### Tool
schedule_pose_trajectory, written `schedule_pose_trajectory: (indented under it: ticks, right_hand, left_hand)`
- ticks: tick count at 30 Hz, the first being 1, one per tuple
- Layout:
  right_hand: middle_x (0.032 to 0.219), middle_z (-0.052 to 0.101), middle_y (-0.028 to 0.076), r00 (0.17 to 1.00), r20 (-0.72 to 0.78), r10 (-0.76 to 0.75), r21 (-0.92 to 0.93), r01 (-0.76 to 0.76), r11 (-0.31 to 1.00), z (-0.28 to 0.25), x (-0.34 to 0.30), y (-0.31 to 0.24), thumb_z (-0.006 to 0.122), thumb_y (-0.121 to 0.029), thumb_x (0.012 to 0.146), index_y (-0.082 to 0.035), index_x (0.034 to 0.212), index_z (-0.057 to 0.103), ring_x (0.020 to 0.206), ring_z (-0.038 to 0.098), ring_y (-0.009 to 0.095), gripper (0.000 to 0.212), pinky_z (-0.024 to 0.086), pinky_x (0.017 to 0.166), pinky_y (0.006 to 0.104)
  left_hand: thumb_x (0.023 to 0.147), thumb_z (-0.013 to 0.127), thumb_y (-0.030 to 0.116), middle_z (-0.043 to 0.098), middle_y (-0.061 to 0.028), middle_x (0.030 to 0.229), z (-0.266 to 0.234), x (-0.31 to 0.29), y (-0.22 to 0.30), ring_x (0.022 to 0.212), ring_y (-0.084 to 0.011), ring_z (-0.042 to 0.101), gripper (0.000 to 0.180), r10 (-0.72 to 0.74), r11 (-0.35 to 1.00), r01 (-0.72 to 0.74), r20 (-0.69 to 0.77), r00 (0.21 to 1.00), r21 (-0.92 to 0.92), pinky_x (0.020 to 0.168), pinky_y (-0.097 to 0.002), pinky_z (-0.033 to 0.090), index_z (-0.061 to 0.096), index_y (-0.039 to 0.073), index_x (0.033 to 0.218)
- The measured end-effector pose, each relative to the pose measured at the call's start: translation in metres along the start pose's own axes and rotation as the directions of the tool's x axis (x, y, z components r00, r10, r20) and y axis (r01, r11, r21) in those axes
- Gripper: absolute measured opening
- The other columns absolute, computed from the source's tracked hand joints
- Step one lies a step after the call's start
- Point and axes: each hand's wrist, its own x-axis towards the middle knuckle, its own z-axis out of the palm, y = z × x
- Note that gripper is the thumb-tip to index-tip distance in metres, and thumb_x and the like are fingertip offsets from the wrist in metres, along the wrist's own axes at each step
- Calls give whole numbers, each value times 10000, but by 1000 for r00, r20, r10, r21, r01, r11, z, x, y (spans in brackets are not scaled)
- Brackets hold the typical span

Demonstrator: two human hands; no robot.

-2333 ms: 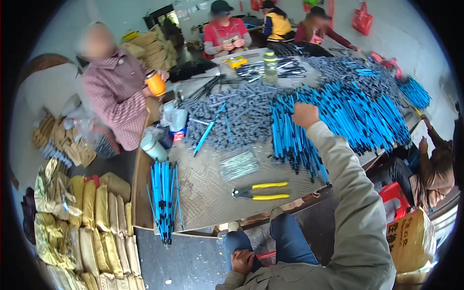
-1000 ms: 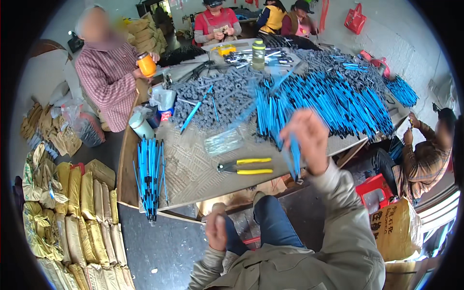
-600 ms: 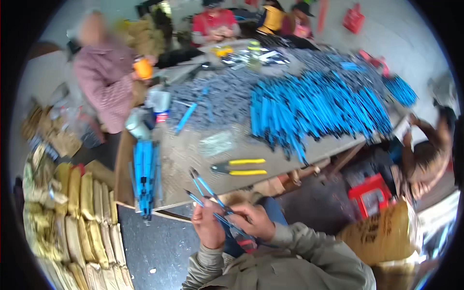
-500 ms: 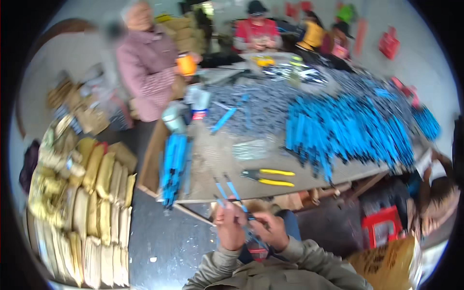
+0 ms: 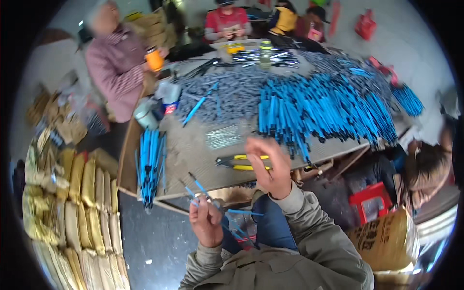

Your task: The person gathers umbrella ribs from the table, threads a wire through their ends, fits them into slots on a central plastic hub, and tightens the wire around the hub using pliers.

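Observation:
My left hand [image 5: 207, 222] is closed around a few thin blue rods with black ends [image 5: 197, 183], just off the table's near edge. Some stick up past the fingers; others point right, over my lap. My right hand [image 5: 271, 166] is raised over the near edge with thumb and index finger apart, and nothing shows between them. Behind it lie cutting pliers with yellow handles [image 5: 237, 162], their handle ends partly covered by the hand. Beyond the pliers lies a flat bundle of thin clear or silvery strips [image 5: 223, 137].
A wide pile of blue rods [image 5: 319, 106] covers the table's right side, with grey pieces [image 5: 227, 92] behind. Another blue bundle [image 5: 151, 162] stands at the left edge near a cup [image 5: 146, 116]. Stacked packets [image 5: 87, 212] fill the floor left. Several people sit or stand around.
My right hand has left the rods beside my left hand and moved up toward the pliers, its fingers spreading. My left hand still grips the rods. The view has shifted right.

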Motion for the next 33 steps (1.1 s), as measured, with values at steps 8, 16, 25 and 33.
schedule_pose_trajectory:
  ticks: [8,16,25,33]
  right_hand:
    - [658,636,62,969,228,-99,129,71,989,2,-70,-28,588,28,769,-5,989,622,529,590,137,225,455,508,245]
    - [717,642,73,896,282,-343,258,274,927,49,-29,-51,644,-13,746,13,1134,522,554,609,157,408,472,518,266]
    - [703,613,75,973,132,187,-184,-161,970,-34,-26,44,592,-12,810,19,1398,177,577,550,121,720,442,545,254]
    - [733,559,36,594,-430,681,708,-247,662,-156,7,127,479,-173,920,-43,1198,465,525,406,70,307,375,487,178]
  left_hand:
    - [917,514,164,390,37,547,9,-8,-18,441,-42,300,123,-48,999,50,-88,995,18,405,-203,223,494,73,836]
    - [900,528,152,477,33,605,-18,-19,-16,483,-33,359,112,-109,993,99,-176,978,-64,420,-199,257,580,61,943]
    - [934,490,223,368,38,586,-15,-8,-27,494,-60,326,163,-182,978,187,-50,982,97,439,-211,271,523,66,961]
    - [942,473,238,360,32,575,-18,-4,-29,478,-60,310,180,-99,972,105,-41,994,210,426,-215,244,533,69,954]
